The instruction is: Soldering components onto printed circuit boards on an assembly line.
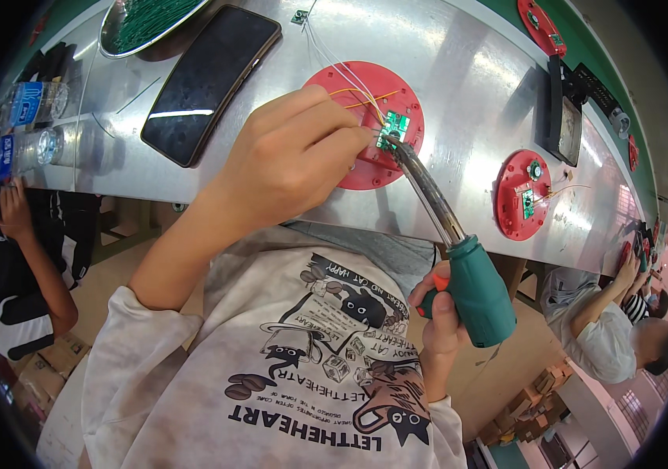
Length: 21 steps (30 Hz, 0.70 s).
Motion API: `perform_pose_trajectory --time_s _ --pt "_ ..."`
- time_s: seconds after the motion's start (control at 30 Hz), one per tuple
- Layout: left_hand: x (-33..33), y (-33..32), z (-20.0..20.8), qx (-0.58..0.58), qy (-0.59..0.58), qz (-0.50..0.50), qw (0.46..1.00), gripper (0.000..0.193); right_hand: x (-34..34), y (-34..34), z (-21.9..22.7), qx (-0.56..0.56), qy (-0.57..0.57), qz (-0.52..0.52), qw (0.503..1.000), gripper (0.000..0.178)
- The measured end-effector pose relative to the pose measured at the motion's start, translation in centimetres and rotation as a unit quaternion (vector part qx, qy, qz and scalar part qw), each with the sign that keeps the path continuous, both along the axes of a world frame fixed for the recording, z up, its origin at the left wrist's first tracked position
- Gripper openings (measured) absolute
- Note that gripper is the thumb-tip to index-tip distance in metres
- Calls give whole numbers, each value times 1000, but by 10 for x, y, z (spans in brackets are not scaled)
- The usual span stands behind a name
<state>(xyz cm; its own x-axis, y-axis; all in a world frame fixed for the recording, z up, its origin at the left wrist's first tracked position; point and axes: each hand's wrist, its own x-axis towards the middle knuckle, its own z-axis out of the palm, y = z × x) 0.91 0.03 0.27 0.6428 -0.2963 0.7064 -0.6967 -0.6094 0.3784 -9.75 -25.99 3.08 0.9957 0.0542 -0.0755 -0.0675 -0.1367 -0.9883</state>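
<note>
The left hand (283, 160) reaches out over the shiny metal counter (459, 86), its fingers (342, 141) pinched together on the near-left edge of a small green circuit board (394, 129), pressing it down onto a round red plastic fixture disc (350, 86). The board lies directly at those fingertips, touching them. Thin yellow and white wires (350, 82) run from the board away across the disc toward the far side of the counter.

The right hand (443, 316) sits lower and nearer the body, its fingers wrapped tight around the teal handle of a soldering iron (479, 289). The iron's long axis runs diagonally from that grip up and to the left, and its metal tip meets the board just right of the left fingertips. So the left hand is the one actually on the board, while the right hand is well apart from it, reaching it only through the iron.

Left of the left hand lies a black smartphone (209, 78); well to the right sits a second red disc with its own green board (523, 195).
</note>
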Motion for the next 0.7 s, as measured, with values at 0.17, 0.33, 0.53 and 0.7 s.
perform_pose_trajectory --time_s 0.17,0.33,0.53,0.7 --pt "0 -1 -3 -6 -13 3 1000 16 -1 -2 -1 -8 -3 18 1000 35" --pt "-2 2 1 -11 12 -18 1000 26 1 4 6 23 26 -14 999 29" --pt "-1 2 -1 -8 8 -15 1000 27 7 1 8 -2 -8 -7 1000 30" --pt "0 0 -2 3 -4 -2 1000 22 5 -8 -3 40 -67 -19 997 38"
